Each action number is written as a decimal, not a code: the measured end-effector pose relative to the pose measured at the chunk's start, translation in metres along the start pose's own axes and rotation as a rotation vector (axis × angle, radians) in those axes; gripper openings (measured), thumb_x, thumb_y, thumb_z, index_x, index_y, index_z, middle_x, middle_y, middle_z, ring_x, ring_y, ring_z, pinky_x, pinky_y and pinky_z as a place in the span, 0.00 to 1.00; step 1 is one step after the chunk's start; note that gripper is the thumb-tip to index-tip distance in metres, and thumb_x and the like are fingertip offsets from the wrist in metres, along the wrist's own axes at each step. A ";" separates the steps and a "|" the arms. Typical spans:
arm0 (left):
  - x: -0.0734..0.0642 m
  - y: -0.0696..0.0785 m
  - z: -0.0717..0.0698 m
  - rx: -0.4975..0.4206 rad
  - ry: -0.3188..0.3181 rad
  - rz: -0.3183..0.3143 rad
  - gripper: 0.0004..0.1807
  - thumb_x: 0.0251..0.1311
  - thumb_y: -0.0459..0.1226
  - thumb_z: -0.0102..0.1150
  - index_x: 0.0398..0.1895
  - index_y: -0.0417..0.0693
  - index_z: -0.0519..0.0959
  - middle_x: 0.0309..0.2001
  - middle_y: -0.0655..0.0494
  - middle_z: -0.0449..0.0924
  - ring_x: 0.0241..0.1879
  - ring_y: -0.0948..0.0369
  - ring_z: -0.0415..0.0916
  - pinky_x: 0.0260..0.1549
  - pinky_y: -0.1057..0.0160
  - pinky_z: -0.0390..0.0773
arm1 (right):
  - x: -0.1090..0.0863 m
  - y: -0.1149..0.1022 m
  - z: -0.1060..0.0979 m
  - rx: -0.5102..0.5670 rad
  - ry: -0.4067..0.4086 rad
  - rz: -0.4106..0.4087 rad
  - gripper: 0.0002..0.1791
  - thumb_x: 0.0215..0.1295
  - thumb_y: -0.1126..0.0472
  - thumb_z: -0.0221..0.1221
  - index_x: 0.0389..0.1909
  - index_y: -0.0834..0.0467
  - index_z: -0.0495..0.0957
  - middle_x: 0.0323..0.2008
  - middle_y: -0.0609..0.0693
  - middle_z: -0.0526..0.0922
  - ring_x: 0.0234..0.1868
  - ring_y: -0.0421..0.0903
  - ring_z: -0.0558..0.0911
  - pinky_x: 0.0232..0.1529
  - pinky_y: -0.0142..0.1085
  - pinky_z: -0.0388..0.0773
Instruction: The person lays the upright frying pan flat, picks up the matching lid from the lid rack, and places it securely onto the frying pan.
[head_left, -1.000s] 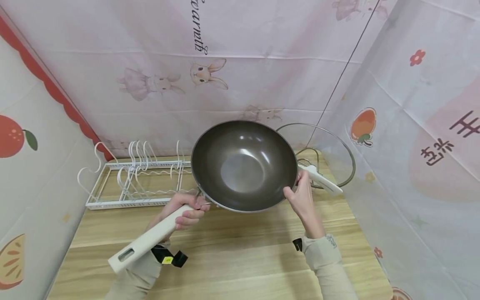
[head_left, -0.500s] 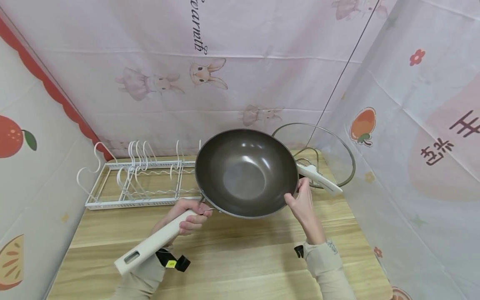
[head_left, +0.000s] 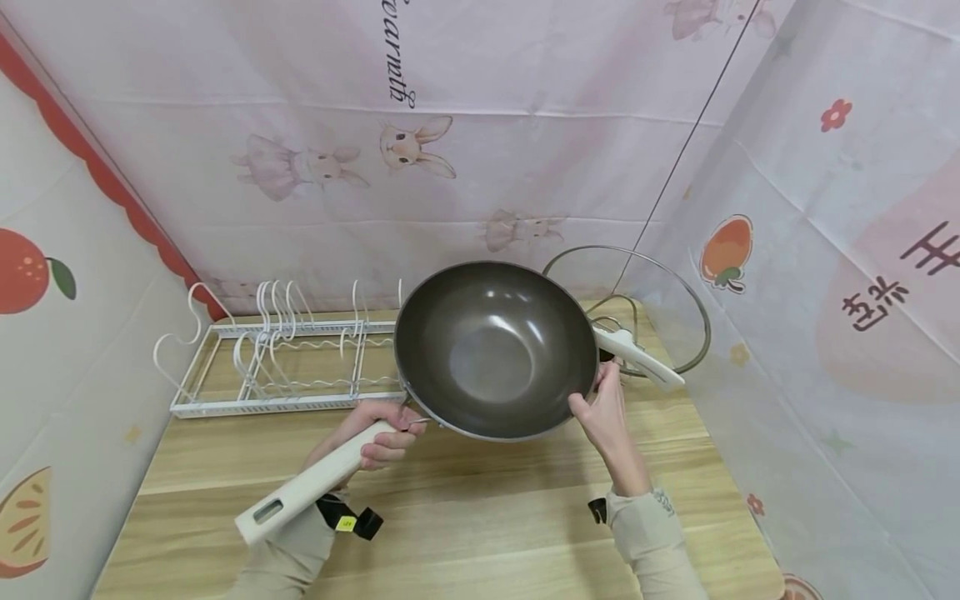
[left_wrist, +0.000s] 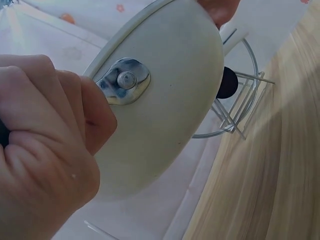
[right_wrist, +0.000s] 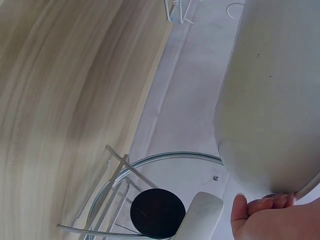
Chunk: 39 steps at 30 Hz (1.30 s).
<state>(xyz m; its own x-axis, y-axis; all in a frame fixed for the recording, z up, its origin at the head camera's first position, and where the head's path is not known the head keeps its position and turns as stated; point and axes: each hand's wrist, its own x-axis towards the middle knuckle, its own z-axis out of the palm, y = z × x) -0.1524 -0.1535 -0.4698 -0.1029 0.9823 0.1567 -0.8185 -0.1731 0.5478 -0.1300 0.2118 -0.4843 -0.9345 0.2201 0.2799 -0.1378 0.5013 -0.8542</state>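
A wok (head_left: 491, 371) with a dark brown inside and a cream handle (head_left: 315, 479) is held above the table, its inside tilted toward me. My left hand (head_left: 384, 432) grips the handle close to where it joins the pan. On the opposite side, my right hand (head_left: 606, 417) holds the rim, thumb over the inside edge and fingers curled underneath. The left wrist view shows the pale outer wall (left_wrist: 165, 100) and a metal bracket (left_wrist: 127, 80) with a rivet. From the right wrist, the fingertips (right_wrist: 267, 202) appear under the wok's edge.
A white wire rack (head_left: 258, 407) lies at the back left of the wooden table (head_left: 465, 533). Behind the wok at right, a glass lid (head_left: 705, 321) with a white handle (head_left: 641, 360) leans upright on a metal stand. Printed cloth walls enclose the back and sides.
The wok has shifted slightly right and toward me, both hands moving with it and keeping their hold. Most of this shift came in the first half second. Rack and lid have stayed put.
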 end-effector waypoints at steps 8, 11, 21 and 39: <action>-0.003 -0.005 -0.010 0.013 0.020 -0.007 0.13 0.63 0.31 0.26 0.40 0.44 0.65 0.18 0.62 0.53 0.14 0.71 0.63 0.13 0.77 0.74 | -0.005 0.007 0.004 -0.011 0.012 0.024 0.22 0.40 0.69 0.57 0.38 0.63 0.59 0.34 0.57 0.65 0.39 0.54 0.67 0.42 0.41 0.64; -0.004 -0.006 -0.013 0.010 0.022 -0.009 0.12 0.63 0.31 0.27 0.40 0.44 0.65 0.18 0.62 0.52 0.14 0.71 0.63 0.12 0.77 0.74 | -0.007 0.009 0.005 -0.018 0.008 0.045 0.22 0.41 0.69 0.57 0.38 0.62 0.59 0.35 0.57 0.66 0.40 0.55 0.68 0.42 0.43 0.65; -0.007 -0.011 -0.024 -0.011 0.018 -0.028 0.10 0.64 0.32 0.28 0.40 0.45 0.64 0.18 0.62 0.53 0.14 0.71 0.62 0.12 0.78 0.73 | -0.012 0.018 0.011 0.016 0.006 0.038 0.22 0.39 0.70 0.57 0.37 0.62 0.58 0.34 0.56 0.64 0.38 0.53 0.67 0.41 0.41 0.64; -0.008 -0.026 -0.041 -0.048 0.083 -0.018 0.15 0.62 0.32 0.21 0.38 0.44 0.65 0.18 0.63 0.53 0.14 0.72 0.64 0.11 0.78 0.71 | -0.011 0.040 0.020 -0.029 -0.021 0.015 0.20 0.40 0.70 0.57 0.34 0.62 0.58 0.32 0.54 0.63 0.36 0.51 0.66 0.38 0.39 0.63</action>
<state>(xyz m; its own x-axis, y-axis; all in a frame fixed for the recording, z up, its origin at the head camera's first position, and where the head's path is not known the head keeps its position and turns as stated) -0.1537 -0.1542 -0.5189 -0.1330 0.9881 0.0775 -0.8466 -0.1539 0.5095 -0.1320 0.2124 -0.5300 -0.9432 0.2103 0.2572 -0.1141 0.5221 -0.8452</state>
